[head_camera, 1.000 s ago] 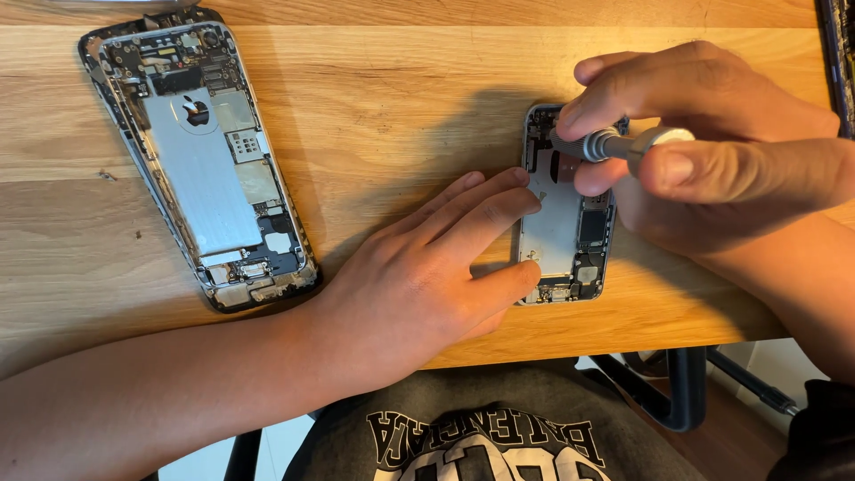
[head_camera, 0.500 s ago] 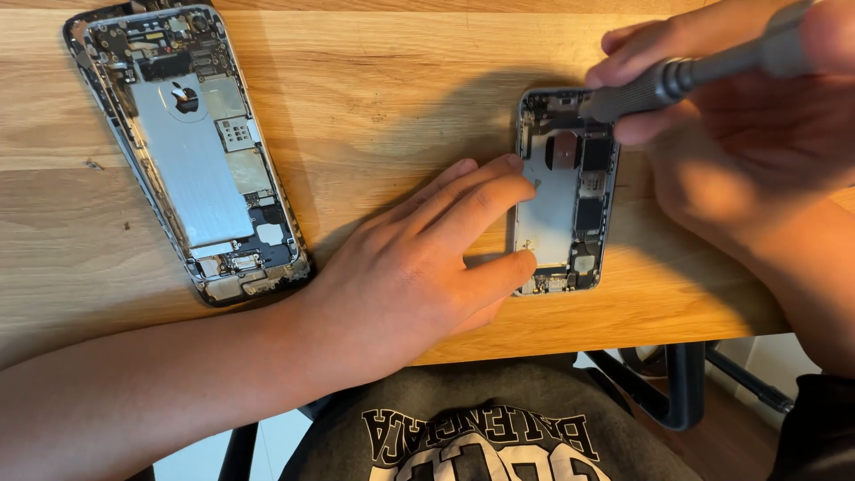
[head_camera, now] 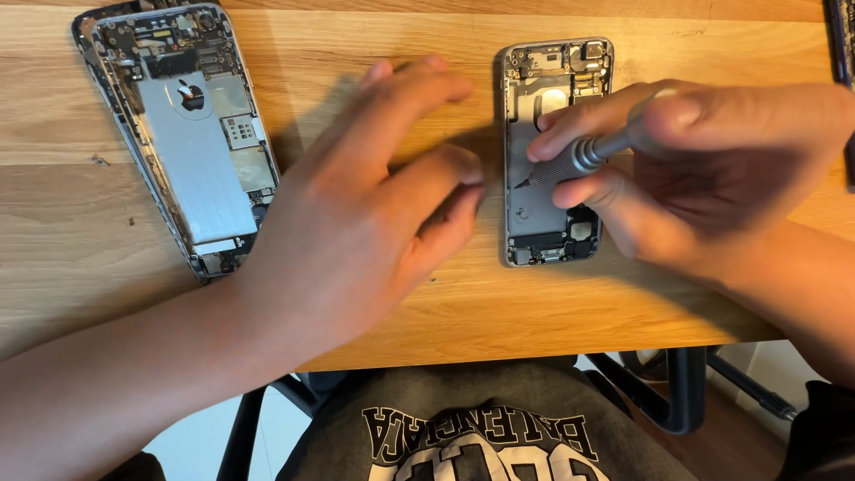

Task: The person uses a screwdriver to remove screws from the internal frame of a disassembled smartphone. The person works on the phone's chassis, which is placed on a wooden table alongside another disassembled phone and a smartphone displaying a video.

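- Opened phone housing (head_camera: 539,205) — lies flat on the wooden desk (head_camera: 374,53), long axis running away from the person, camera end at the far side, connector end toward the desk's near edge.
- Right hand (head_camera: 677,169) — directly over the housing's right half, nearer of the two; fingers closed around a slim grey screwdriver (head_camera: 579,158), tip angled down and left onto the bare metal of the inner plate near mid-length.
- Left hand (head_camera: 356,214) — just left of the housing, blurred, fingers loosely spread and holding nothing; whether the fingertips touch the housing's left edge cannot be told.
- Housing's look — grey metal shell, mostly stripped, small parts and flex cables clustered at both ends.
- Second opened phone (head_camera: 183,134) — well apart at far left, tilted, with silver shield plate in place.
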